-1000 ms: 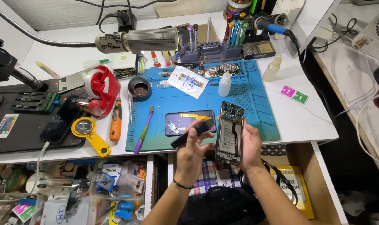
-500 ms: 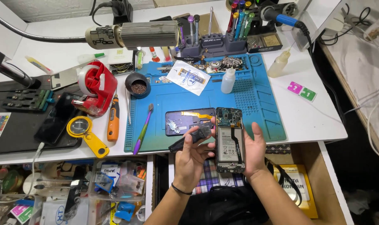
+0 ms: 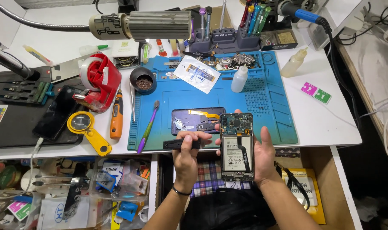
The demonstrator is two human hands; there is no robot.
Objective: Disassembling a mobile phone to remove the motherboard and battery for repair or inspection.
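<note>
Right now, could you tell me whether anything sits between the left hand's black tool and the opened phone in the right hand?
Nothing visible does. The left hand holds the black tool level, just left of the opened phone, which the right hand grips upright at the blue mat's front edge. Only a narrow open gap separates them.

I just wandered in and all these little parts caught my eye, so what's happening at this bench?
A person is working on an opened phone. The right hand holds it upright over the table's front edge, its back off so the battery and circuit board show. The left hand grips a slim black tool lying sideways beside it. A separate dark phone panel lies on the blue work mat, with a purple brush close by.
</note>
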